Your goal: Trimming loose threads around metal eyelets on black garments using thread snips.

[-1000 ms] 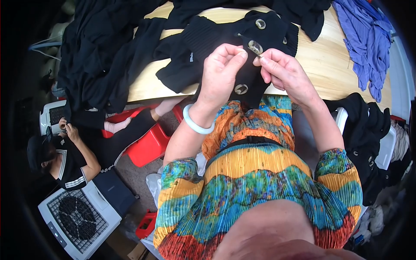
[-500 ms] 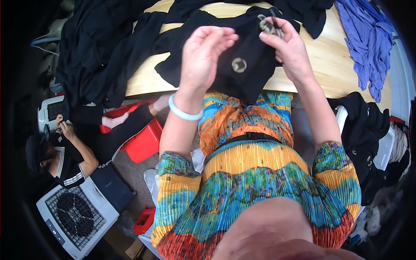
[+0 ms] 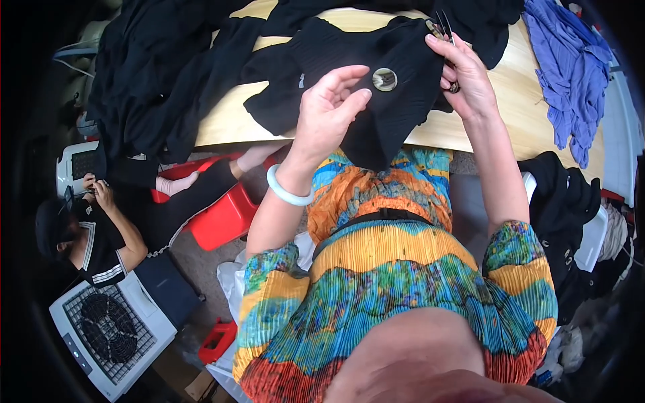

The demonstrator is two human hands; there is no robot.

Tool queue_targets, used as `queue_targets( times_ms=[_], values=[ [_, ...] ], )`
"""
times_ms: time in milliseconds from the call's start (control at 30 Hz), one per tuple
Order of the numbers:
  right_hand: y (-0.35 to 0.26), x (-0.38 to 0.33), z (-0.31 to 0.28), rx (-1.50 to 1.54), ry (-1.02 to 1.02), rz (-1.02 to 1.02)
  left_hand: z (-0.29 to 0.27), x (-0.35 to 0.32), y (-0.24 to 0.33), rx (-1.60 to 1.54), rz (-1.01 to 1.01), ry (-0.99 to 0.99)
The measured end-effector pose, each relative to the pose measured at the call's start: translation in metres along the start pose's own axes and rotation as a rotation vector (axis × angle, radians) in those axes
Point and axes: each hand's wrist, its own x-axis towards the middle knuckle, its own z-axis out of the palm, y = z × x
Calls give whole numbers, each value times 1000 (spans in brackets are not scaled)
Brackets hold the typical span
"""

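Observation:
A black knit garment (image 3: 322, 50) is draped over the near edge of the wooden table, with a large round button (image 3: 385, 79) of pale and dark marbled look on it. Just left of the button is my left hand (image 3: 329, 111), its thumb and fingers apart and nothing visible between them. My right hand (image 3: 470, 77) is closed around small scissors (image 3: 444, 25), their thin blades pointing away from me. Beside the blades, under those fingertips, the garment's edge bunches up; whether they pinch it too I cannot tell.
More black garments (image 3: 154, 74) pile up on the table's left. Blue-violet cloth (image 3: 568, 67) hangs off the right end of the table (image 3: 517, 94). At lower left a co-worker (image 3: 101, 235) sits near a red plastic stool (image 3: 225, 218) and a white fan unit (image 3: 114, 329). Black clothes (image 3: 557, 208) hang at right.
My left hand has come down and right, toward the button, its fingers spreading. My right hand has turned and shifted slightly right, exposing the blades. The button now lies higher, facing up.

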Motion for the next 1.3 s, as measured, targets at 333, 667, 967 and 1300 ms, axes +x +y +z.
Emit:
queue_targets(
  times_ms=[333, 667, 967, 1300],
  values=[
    [9, 0, -6, -551, 60, -533, -11, 3, 2, -629, -175, -118],
    [20, -30, 21, -555, -88, -463, 11, 8, -5, -619, -173, -49],
    [25, -28, 18, -525, -57, -379, 15, 11, -3, -483, -98, -5],
    [17, -31, 17, -338, -88, -291, 18, 18, -2, -548, -23, 43]
  ],
)
